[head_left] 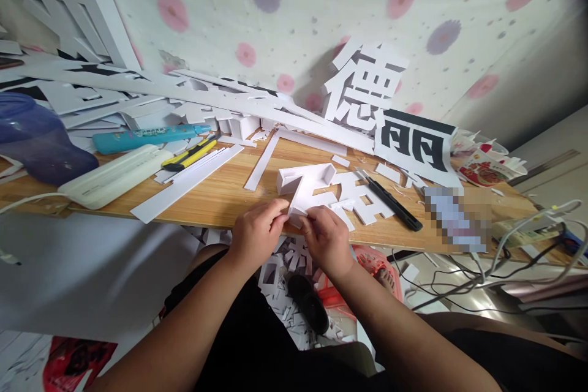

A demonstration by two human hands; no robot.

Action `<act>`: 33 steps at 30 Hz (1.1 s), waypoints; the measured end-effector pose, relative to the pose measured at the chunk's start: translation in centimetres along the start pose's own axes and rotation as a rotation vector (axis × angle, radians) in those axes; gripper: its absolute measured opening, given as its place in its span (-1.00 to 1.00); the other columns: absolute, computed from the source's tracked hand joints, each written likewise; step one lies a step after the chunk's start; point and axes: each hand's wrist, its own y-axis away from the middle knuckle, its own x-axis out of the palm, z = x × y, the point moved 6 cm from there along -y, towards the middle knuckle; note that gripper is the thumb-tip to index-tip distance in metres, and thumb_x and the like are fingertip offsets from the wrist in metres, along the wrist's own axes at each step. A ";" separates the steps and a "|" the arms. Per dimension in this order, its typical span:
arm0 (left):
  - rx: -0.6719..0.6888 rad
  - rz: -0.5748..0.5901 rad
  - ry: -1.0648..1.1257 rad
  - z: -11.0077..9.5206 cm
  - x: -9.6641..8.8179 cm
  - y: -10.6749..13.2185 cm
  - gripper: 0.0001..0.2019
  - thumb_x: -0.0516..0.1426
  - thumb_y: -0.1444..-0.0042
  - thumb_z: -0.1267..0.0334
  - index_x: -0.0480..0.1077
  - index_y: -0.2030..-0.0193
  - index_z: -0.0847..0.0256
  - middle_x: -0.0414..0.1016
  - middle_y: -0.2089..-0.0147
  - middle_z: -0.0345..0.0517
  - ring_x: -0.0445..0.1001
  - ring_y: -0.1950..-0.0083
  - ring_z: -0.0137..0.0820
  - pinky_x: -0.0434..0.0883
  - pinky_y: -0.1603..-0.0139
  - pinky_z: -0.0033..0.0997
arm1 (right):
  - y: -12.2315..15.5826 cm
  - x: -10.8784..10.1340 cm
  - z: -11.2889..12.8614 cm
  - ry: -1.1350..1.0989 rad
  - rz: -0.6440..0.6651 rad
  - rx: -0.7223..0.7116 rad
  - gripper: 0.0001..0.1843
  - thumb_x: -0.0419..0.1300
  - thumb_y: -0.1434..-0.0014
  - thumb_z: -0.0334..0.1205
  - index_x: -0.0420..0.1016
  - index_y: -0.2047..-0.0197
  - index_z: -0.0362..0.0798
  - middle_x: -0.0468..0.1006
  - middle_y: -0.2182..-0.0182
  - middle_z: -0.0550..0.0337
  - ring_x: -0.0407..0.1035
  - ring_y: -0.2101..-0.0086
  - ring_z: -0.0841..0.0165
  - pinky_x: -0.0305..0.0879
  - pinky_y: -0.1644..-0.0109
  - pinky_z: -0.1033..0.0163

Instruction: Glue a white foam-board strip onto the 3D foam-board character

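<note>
A white foam-board character piece (316, 193) with raised side strips lies at the near edge of the wooden table (220, 196). My left hand (257, 229) pinches its lower left corner, fingers closed on the white strip. My right hand (327, 236) pinches the same corner from the right, fingers curled on the board. The two hands nearly touch. A black pen-like cutter (390, 201) lies just to the right of the piece.
White strips (184, 187) and offcuts litter the table. On the left lie a yellow-black utility knife (193, 154), a teal tube (147, 138), a white device (114, 176) and a blue object (37, 138). Large cut characters (365, 86) lean on the wall. Cables (528, 239) trail at right.
</note>
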 end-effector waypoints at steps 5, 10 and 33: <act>-0.006 0.010 -0.006 -0.1 0.2 0.1 -0.83 0.13 -0.13 0.45 0.40 0.16 0.15 0.54 0.33 -0.18 0.52 0.28 -0.35 0.38 0.24 -0.42 | 0.1 0.0 0.0 0.005 -0.011 -0.006 -0.88 0.08 -0.25 -0.29 0.37 0.34 -0.03 0.45 0.50 0.17 0.31 0.48 0.37 0.25 0.40 0.29; 0.006 0.014 -0.003 -0.2 0.2 0.1 -0.83 0.11 -0.15 0.44 0.40 0.15 0.15 0.55 0.30 -0.16 0.52 0.27 -0.36 0.38 0.22 -0.43 | 0.2 0.0 0.1 0.017 -0.027 -0.009 -0.87 0.08 -0.25 -0.29 0.38 0.34 -0.03 0.45 0.51 0.18 0.31 0.48 0.37 0.25 0.41 0.29; 0.035 0.021 -0.078 -0.3 0.0 0.0 -0.81 0.00 -0.26 0.31 0.45 0.22 0.19 0.56 0.35 -0.12 0.51 0.29 -0.36 0.38 0.24 -0.43 | 0.0 0.2 0.2 0.011 -0.002 -0.016 -0.88 0.08 -0.26 -0.30 0.39 0.32 -0.05 0.47 0.48 0.13 0.33 0.45 0.34 0.27 0.38 0.28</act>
